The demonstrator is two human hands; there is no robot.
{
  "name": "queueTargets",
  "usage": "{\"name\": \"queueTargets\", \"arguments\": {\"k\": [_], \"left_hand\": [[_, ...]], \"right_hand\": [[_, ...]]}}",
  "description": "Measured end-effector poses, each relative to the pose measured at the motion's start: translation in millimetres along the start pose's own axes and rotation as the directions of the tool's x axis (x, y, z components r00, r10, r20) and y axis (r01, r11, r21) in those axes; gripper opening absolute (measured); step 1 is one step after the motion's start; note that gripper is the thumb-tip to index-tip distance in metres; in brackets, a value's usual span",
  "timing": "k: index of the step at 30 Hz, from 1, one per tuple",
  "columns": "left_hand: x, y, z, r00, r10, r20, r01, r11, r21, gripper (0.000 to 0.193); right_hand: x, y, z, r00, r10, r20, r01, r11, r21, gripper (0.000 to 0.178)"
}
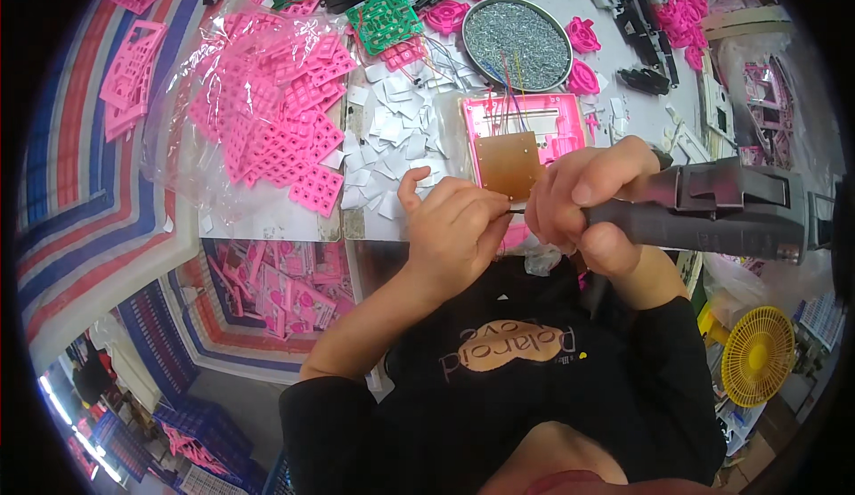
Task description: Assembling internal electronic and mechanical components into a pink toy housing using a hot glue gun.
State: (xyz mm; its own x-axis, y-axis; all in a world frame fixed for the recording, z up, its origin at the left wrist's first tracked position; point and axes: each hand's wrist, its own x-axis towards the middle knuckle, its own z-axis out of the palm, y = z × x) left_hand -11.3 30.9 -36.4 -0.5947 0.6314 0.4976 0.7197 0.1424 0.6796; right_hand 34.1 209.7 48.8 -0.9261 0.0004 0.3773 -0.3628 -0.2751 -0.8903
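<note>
My right hand (592, 194) is wrapped round a dark grey electric screwdriver (744, 214), which lies nearly level with its thin bit toward the left. At the end of that bit, my left hand (454, 223) pinches thumb and forefinger together; whatever is between them is too small to make out. Just beyond both hands, a brown circuit board (508, 167) rests on a pink plastic housing (561, 121). Several coloured wires rise from the board's far side. My right hand hides the board's near right corner.
A round tin (469, 16) full of small screws stands behind the housing. White paper pieces (392, 125) and bagged pink keypad parts (276, 121) lie leftward. Green circuit boards (385, 21) sit at the back. A yellow fan (757, 357) is at the lower right.
</note>
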Motion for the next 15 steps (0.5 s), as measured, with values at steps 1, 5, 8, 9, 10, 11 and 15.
{"name": "queueTargets", "arguments": {"k": [1, 5, 8, 9, 10, 11, 15], "left_hand": [[-1.4, -1.9, 0.3, 1.0, 0.012, -0.012, -0.012, 0.999, 0.03, 0.026], [-1.5, 9.4, -10.9, 0.988, -0.157, 0.016, 0.155, 0.985, 0.082, 0.03], [-15.1, 19.6, -18.5, 0.954, -0.043, 0.298, 0.026, 0.998, 0.062, 0.036], [-17.7, 17.6, -16.9, 0.949, -0.005, 0.315, -0.02, 0.997, 0.076, 0.034], [-21.0, 14.3, -13.9, 0.942, 0.033, 0.334, -0.067, 0.994, 0.089, 0.032], [-23.2, 11.6, -12.5, 0.934, 0.066, 0.351, -0.109, 0.989, 0.103, 0.03], [-17.4, -0.4, -16.8, 0.897, 0.178, 0.405, -0.231, 0.969, 0.087, 0.037]], "right_hand": [[1.3, 1.9, 0.1, 1.0, -0.005, -0.004, 0.005, 1.0, -0.002, 0.036], [11.1, 17.8, -4.4, 0.995, -0.017, -0.1, 0.018, 1.0, 0.009, 0.031], [20.1, 33.6, -12.7, 0.988, 0.013, -0.153, -0.027, 0.996, -0.086, 0.028], [23.8, 39.2, -14.5, 0.989, 0.008, -0.15, -0.027, 0.992, -0.121, 0.027], [27.0, 43.2, -17.8, 0.996, -0.034, -0.086, 0.015, 0.976, -0.215, 0.025], [27.6, 44.4, -15.8, 0.997, -0.033, -0.071, 0.014, 0.966, -0.259, 0.024], [31.5, 46.8, -10.9, 1.0, -0.019, -0.01, 0.015, 0.955, -0.298, 0.024]]}}
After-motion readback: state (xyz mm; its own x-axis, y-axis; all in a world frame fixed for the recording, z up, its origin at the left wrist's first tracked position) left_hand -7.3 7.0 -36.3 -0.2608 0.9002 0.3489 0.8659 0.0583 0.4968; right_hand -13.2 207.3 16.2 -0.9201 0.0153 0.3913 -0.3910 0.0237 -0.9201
